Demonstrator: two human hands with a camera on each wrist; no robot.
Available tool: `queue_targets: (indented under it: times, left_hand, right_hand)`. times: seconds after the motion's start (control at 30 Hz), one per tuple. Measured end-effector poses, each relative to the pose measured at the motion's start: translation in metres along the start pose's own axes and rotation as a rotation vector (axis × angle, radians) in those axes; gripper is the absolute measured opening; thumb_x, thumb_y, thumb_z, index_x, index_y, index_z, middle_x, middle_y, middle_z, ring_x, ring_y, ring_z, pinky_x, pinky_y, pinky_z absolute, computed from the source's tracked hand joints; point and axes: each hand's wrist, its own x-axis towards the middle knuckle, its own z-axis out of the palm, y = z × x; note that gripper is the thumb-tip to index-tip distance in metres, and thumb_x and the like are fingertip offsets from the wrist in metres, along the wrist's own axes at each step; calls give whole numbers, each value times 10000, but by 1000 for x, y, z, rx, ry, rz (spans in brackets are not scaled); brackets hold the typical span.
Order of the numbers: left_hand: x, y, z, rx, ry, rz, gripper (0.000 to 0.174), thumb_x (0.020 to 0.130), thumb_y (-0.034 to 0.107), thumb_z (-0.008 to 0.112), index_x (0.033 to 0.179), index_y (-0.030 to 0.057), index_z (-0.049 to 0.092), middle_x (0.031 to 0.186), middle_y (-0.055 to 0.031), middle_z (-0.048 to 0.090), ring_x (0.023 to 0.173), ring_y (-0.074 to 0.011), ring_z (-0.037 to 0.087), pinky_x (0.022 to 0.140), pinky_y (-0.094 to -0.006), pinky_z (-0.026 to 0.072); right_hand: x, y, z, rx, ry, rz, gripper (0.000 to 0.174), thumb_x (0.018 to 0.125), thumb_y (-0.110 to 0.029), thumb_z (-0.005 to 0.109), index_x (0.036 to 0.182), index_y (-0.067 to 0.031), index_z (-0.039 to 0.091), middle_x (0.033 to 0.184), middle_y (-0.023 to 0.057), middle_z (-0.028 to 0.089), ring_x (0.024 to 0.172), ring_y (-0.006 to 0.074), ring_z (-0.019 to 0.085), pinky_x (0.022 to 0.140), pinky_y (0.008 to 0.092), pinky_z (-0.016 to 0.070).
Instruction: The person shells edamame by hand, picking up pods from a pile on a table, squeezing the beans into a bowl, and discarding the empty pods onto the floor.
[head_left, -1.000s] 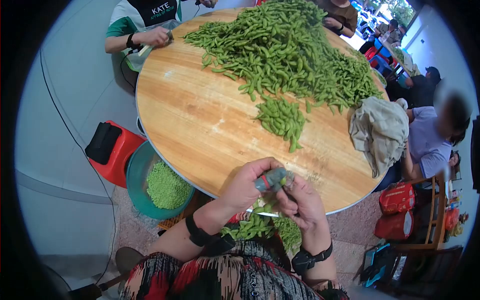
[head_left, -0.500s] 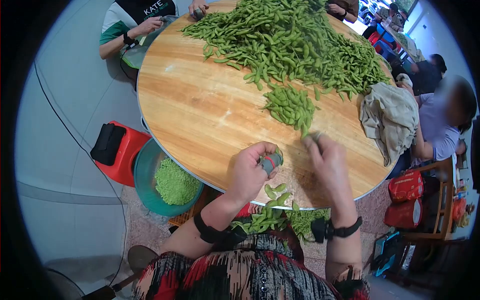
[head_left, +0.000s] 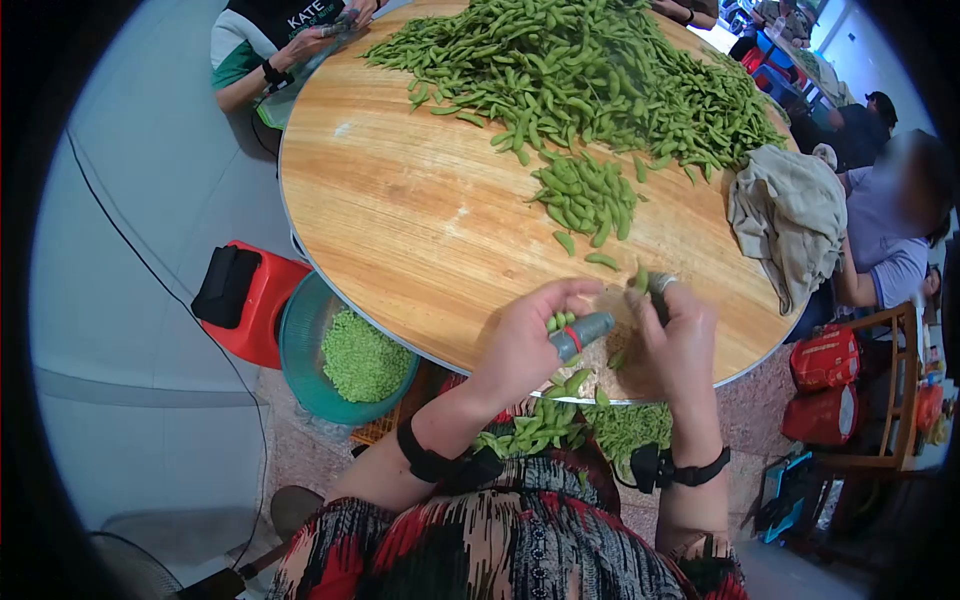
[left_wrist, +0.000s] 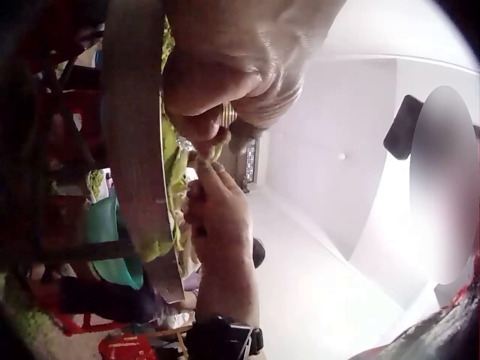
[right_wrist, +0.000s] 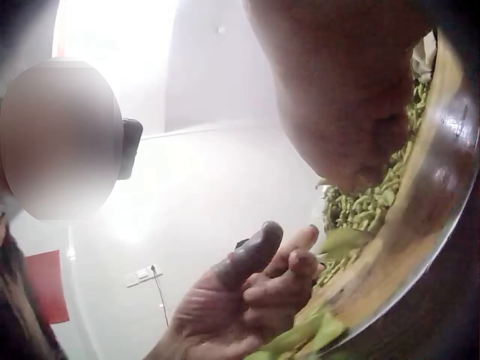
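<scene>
At a round wooden table (head_left: 400, 230), we see a right hand (head_left: 685, 335) pinch one green pod (head_left: 641, 278) at its fingertips, on the side facing the left hand (head_left: 520, 340). The pod's long axis points roughly away from the wearer, toward a small pile of pods (head_left: 590, 195). Clearly the farther hand, the left curls loosely around a few green beans (head_left: 560, 321), its grey thumb cover (head_left: 583, 337) angled toward the right, apart from the pod.
</scene>
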Motion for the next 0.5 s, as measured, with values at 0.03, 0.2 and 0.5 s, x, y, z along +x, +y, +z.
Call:
queue_targets:
  times: [0.03, 0.2, 0.5]
  left_hand:
    - [3, -2, 0, -62, 20, 36, 236, 829, 55, 596, 1061, 12, 595, 841, 20, 582, 689, -17, 479, 606, -158, 387]
    - [1, 3, 1, -393, -28, -149, 212, 821, 68, 609, 1029, 37, 578, 855, 4, 599, 699, -39, 524, 587, -166, 395]
    - [-2, -6, 1, -549, 54, -109, 55, 816, 40, 585, 848, 63, 546, 746, 17, 556, 627, -26, 484, 531, -171, 353]
  right_hand:
    - [-7, -4, -2, 49, -73, -20, 127, 779, -106, 626, 811, 7, 577, 610, 177, 540, 502, 272, 522, 493, 338, 417]
    - [-28, -10, 1, 303, -296, 2, 157, 779, -69, 646, 728, 25, 531, 569, 97, 524, 481, 136, 488, 457, 284, 398]
    - [-35, -9, -8, 1171, -691, 480, 270, 951, -184, 368, 791, -18, 508, 564, -37, 382, 499, 49, 324, 470, 189, 268]
